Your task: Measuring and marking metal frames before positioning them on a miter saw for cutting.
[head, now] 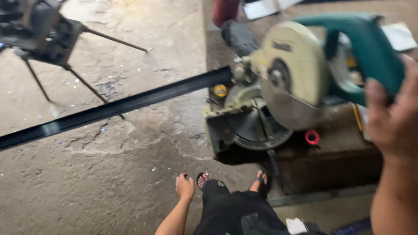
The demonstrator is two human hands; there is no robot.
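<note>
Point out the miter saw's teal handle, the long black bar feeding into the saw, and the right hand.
teal handle (370,41), head view, on the upper curve of the grip.
long black bar (117,106), head view, midway along its length.
right hand (394,119), head view, on the back of the hand.

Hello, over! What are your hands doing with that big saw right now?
Right hand gripping the green saw handle. Left hand empty, hanging low. Long black bar lies across the saw base.

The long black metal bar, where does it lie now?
In the head view, the long black metal bar runs from the left edge up to the miter saw, above the concrete floor.
</note>
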